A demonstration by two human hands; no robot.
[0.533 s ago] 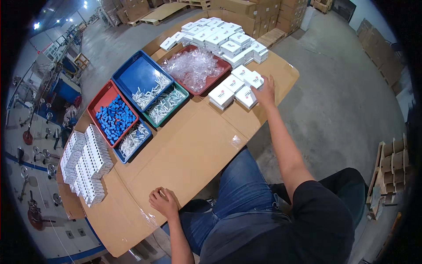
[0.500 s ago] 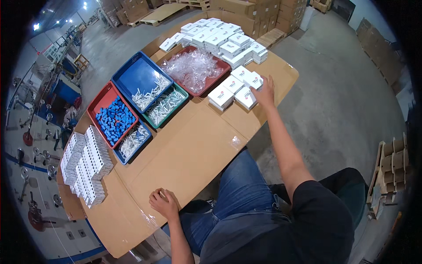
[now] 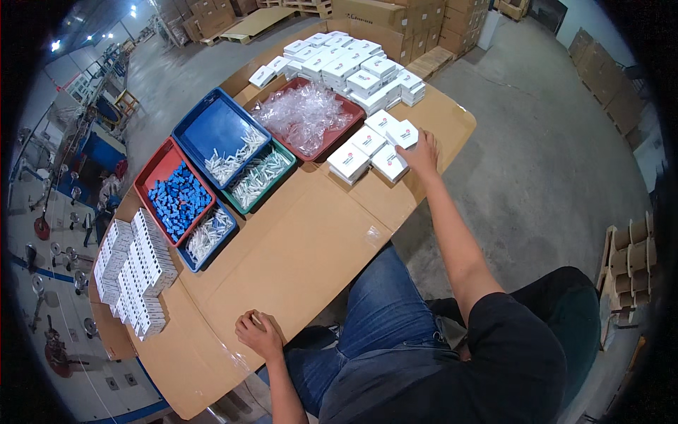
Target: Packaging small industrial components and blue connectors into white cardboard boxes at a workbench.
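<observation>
At the right part of the cardboard-covered table, my right hand is closed round the near right side of a small white box. Its thumb lies on the near edge and the fingers on the far side. This box belongs to a small group of white boxes, some stacked. Near the table's front edge, my left hand rests on the cardboard with curled fingers. Whether something small sits in them cannot be made out.
A large stack of white boxes stands at the back. Beside it are a red tray of clear plastic bags, blue and green trays of small tubes, and a red tray of blue pieces. White blocks with holes stand at left.
The whole view has shifted slightly. My right hand stays at the same white box, its fingers a little more closed round it. My left hand has barely moved.
</observation>
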